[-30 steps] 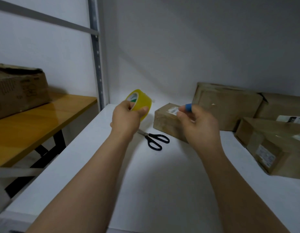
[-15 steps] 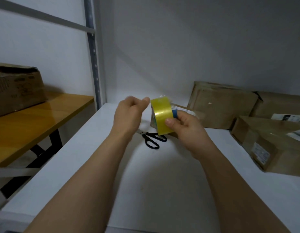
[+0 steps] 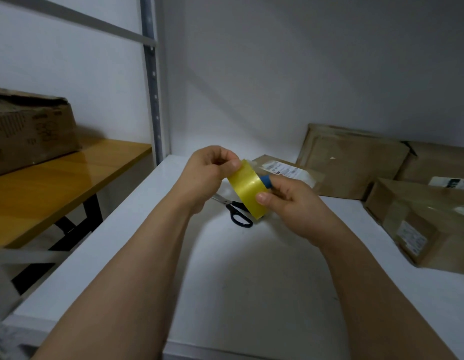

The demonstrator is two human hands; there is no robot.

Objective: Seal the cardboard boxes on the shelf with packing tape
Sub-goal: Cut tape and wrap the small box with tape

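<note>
A yellow roll of packing tape (image 3: 247,188) is held in the air above the white shelf (image 3: 251,281). My right hand (image 3: 290,203) grips the roll, thumb on its outer face; one finger wears a blue cover. My left hand (image 3: 210,172) pinches the roll's upper edge with thumb and fingertips. Behind the roll lies a small cardboard box (image 3: 285,171) with a white label. Two flat boxes (image 3: 353,157) lean at the back wall. A larger box (image 3: 420,219) sits at the right.
Black-handled scissors (image 3: 236,211) lie on the shelf under the roll. A metal upright (image 3: 154,100) bounds the shelf on the left. Beyond it stands a wooden table (image 3: 56,183) carrying a big cardboard box (image 3: 30,131).
The roll passed from my left hand to my right hand. My left hand then came back to the roll and now pinches its upper edge. The view shifted slightly.
</note>
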